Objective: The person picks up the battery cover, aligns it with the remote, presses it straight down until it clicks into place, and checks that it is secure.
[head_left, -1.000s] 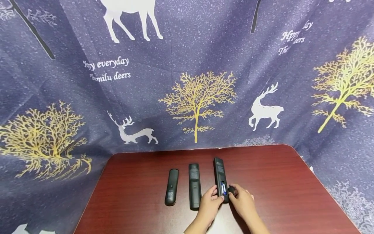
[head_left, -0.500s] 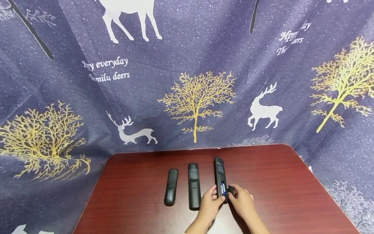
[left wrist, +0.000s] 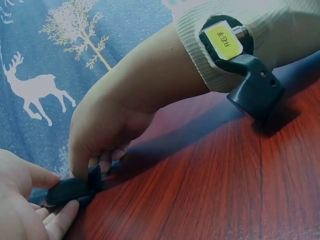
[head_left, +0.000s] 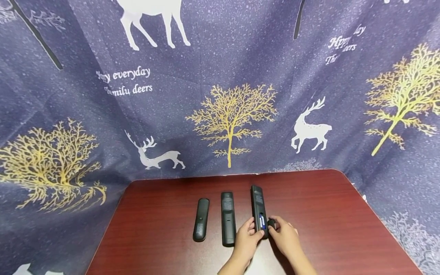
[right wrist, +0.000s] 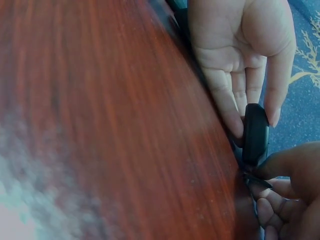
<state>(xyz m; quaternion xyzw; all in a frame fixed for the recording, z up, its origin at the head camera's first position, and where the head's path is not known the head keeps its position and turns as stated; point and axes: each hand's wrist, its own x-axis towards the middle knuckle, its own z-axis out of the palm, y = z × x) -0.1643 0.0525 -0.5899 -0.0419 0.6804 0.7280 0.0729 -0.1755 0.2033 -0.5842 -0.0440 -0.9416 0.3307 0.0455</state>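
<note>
On the table, a black remote control (head_left: 258, 202) lies back side up with its battery compartment uncovered. Blue and white batteries (head_left: 262, 221) show inside it. My left hand (head_left: 246, 242) grips the remote's near end, thumb on one side and fingers on the other; the right wrist view shows that end (right wrist: 255, 135) between them. Just right of the remote, my right hand (head_left: 286, 236) pinches a small black battery cover (head_left: 272, 223). The left wrist view has this cover (left wrist: 94, 176) held upright close to the remote's end, apart from the compartment.
Two more black remotes lie face down to the left: a long one (head_left: 228, 219) beside my left hand and a rounded one (head_left: 201, 219) farther left. A reddish-brown table (head_left: 330, 214) carries everything. Behind it hangs a patterned blue cloth (head_left: 206, 114).
</note>
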